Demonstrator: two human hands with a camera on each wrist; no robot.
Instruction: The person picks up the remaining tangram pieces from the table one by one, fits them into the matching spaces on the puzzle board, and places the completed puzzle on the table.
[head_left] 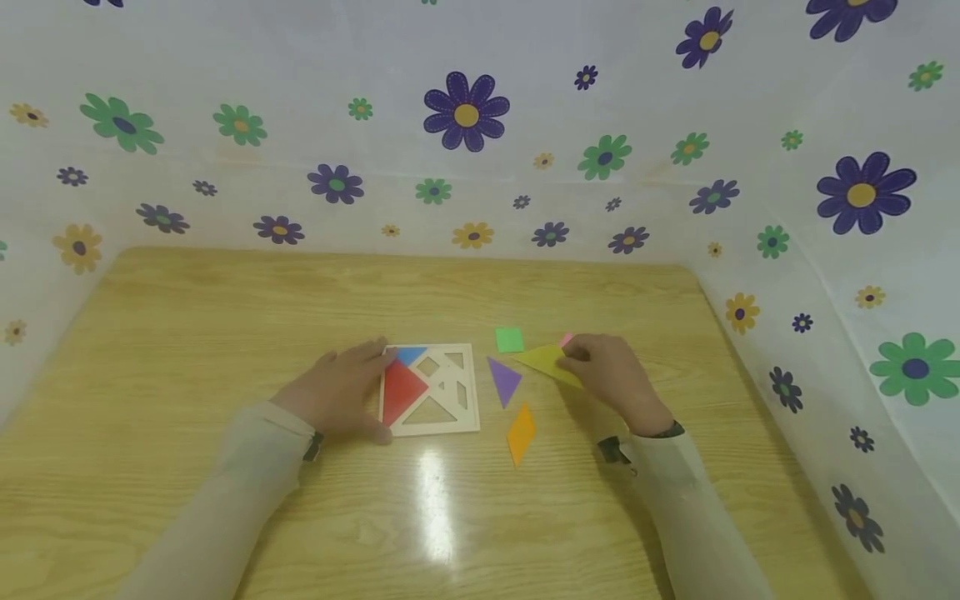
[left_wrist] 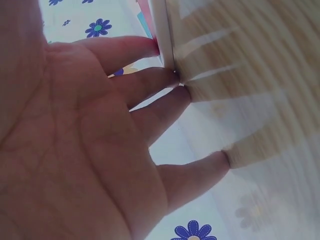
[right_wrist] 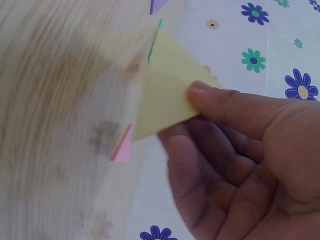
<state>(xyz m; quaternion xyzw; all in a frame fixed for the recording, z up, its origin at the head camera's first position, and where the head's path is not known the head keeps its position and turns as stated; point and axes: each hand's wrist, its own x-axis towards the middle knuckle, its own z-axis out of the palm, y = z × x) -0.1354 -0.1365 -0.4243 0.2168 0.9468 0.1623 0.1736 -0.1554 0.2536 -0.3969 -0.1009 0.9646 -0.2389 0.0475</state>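
A white tangram board (head_left: 475, 400) lies on the table, with a red triangle (head_left: 402, 393) and a blue triangle (head_left: 409, 356) set in its left side; its other cut-outs show no pieces. My left hand (head_left: 337, 389) is spread along the board's left edge, fingertips touching the edge and tabletop. My right hand (head_left: 611, 371) pinches a large yellow triangle (right_wrist: 167, 85) between thumb and fingers, tilted up off the table. Near it lie a green square (head_left: 509, 340), a purple triangle (head_left: 505, 382), an orange parallelogram (head_left: 521, 435) and a pink piece (right_wrist: 123, 147), partly hidden in the head view.
The wooden table (head_left: 300, 300) meets a white flowered cloth (head_left: 285, 75) at its back and sides. Light glares on the tabletop in front of the board.
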